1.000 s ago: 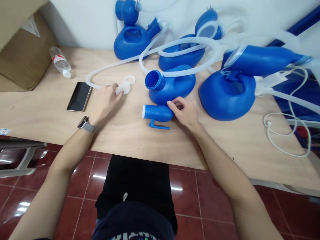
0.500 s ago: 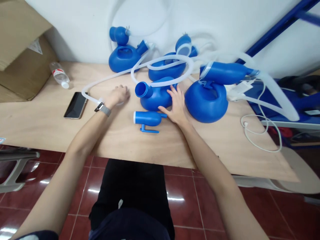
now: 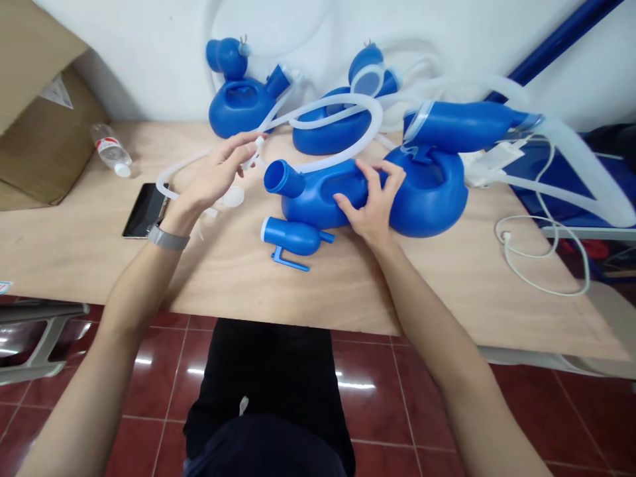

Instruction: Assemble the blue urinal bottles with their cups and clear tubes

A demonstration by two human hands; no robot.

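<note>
My right hand (image 3: pixel 371 204) grips the back of a blue plastic jug (image 3: pixel 318 193) with a round open spout at its left end. The jug lies on the wooden table (image 3: pixel 248 278). My left hand (image 3: pixel 216 173) is raised just left of the spout, its fingertips pinching a small white plastic piece (image 3: pixel 258 146) beside a translucent hose (image 3: pixel 342 105). Under that hand a white ring cap (image 3: pixel 231 197) rests on the table. A short blue funnel piece (image 3: pixel 292 237) with a side clip lies in front of the jug.
Two more blue jugs (image 3: pixel 237 111) (image 3: pixel 332 131) stand by the wall, and a larger one (image 3: pixel 433 192) carries a long blue attachment (image 3: pixel 464 126). A phone (image 3: pixel 144 211), water bottle (image 3: pixel 110 150) and cardboard box (image 3: pixel 42 132) are at left. A white cable (image 3: pixel 539 262) is at right.
My right hand moved from the table beside the funnel piece onto the jug and closed on it. My left hand rose off the table toward the spout.
</note>
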